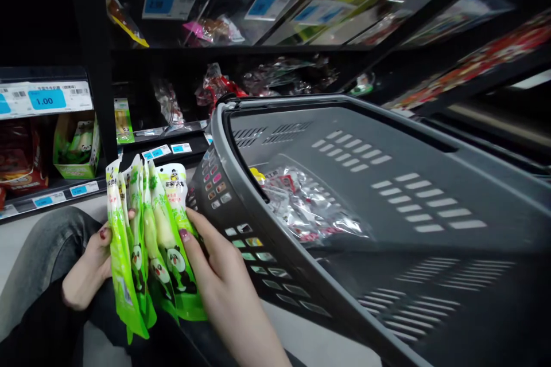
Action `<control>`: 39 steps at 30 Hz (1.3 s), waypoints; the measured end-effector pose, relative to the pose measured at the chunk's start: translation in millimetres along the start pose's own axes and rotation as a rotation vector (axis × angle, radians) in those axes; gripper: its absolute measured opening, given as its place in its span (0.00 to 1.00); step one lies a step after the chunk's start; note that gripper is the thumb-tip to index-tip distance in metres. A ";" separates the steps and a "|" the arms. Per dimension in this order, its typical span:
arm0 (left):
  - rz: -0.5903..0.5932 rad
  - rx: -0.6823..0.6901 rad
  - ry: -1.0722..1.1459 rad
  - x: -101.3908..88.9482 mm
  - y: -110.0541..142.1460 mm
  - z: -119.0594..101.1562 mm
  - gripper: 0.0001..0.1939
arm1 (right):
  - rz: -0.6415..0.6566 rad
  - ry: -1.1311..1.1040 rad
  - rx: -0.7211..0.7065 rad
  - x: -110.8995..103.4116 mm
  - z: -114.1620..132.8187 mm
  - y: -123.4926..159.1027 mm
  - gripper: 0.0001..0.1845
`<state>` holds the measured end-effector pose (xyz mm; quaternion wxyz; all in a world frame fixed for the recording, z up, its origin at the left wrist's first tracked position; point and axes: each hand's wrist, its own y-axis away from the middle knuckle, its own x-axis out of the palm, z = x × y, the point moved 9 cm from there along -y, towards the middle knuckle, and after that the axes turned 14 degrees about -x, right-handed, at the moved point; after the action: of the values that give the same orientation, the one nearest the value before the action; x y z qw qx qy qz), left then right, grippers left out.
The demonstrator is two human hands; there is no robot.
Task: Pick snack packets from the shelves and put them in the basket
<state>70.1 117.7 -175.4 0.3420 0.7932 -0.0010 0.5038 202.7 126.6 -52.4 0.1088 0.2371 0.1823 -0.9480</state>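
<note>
Both hands closed on a fanned bunch of green snack packets (150,241), held upright just left of the grey shopping basket (387,183). Left hand (88,269) gripping the outer packets from the left edge, thumb over the front; right hand (215,275) pinching the right-hand packets, fingers behind, thumb on the panda print. Packets overlapping, five or so, exact count not certain from this angle. Hands close together, separated only by the bunch.

Judged best handled by keeping the fan squared and the grip low on the packets, so none slips out sideways; slick film likely to slide under a loose pinch.

Basket tilted toward the viewer, rim near the right hand. Inside: a heap of clear-wrapped snacks (310,206) with red print, lying against the far wall.

Beyond, a shelf (55,195) carrying an open green display box (77,146) with similar packets, blue price tags (47,98) along the edge. Upper shelves dim, holding assorted wrapped goods.
</note>
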 end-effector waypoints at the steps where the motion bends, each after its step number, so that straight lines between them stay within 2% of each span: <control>1: 0.024 -0.013 -0.011 1.6 -0.4 1.7 0.20 | 0.011 0.019 0.029 0.7 -3.8 -0.1 0.15; 4: 0.088 -0.053 -0.059 5.0 -3.5 9.5 0.19 | 0.063 0.177 0.106 1.4 -13.3 -0.7 0.16; 7: 0.107 -0.085 -0.126 6.7 -7.7 18.5 0.25 | 0.136 0.263 0.110 7.8 -16.0 -3.1 0.17; 9: 0.102 -0.060 -0.148 7.9 -9.4 18.8 0.30 | 0.168 0.315 0.122 12.7 -18.6 -3.8 0.18; 12: 0.105 -0.017 -0.139 9.9 -10.6 15.6 0.31 | 0.156 0.377 0.164 15.8 -25.0 -2.8 0.20; 17: 0.228 -0.074 -0.090 16.0 -13.8 22.1 0.26 | 0.156 0.285 0.121 24.8 -30.6 -1.8 0.20; 20: 0.288 -0.047 -0.045 16.5 -15.5 20.7 0.19 | 0.087 0.299 0.108 18.1 -31.8 -2.4 0.18; 23: 0.215 -0.009 -0.043 9.4 -18.0 16.0 0.17 | -0.036 0.283 0.081 2.1 -26.5 -4.4 0.18; 25: 0.099 0.013 -0.073 2.1 -18.7 12.7 0.18 | -0.108 0.230 -0.021 -7.5 -13.6 -7.1 0.16; 27: -0.042 0.061 -0.089 -5.9 -16.9 7.6 0.19 | -0.092 0.190 -0.145 -7.4 1.0 -9.2 0.11; 29: -0.152 0.108 -0.104 -10.4 -13.9 4.1 0.19 | -0.019 0.232 -0.201 1.3 7.5 -9.6 0.08; 31: -0.184 0.123 -0.143 -8.4 -13.0 4.4 0.19 | 0.022 0.348 -0.170 9.9 3.4 -9.2 0.09; 33: -0.165 0.120 -0.190 -3.6 -14.4 6.7 0.21 | 0.044 0.418 -0.114 17.3 -6.0 -9.1 0.10; 36: -0.152 0.118 -0.221 -2.3 -17.7 9.5 0.23 | 0.106 0.308 -0.064 30.2 -20.0 -9.8 0.09; 39: -0.212 0.128 -0.207 -10.8 -20.4 8.6 0.26 | 0.096 0.118 -0.027 35.1 -30.4 -10.3 0.11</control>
<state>78.7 124.9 -197.3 0.3399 0.8567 0.0798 0.3797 181.9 143.9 -91.5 0.1465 0.2995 0.1897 -0.9235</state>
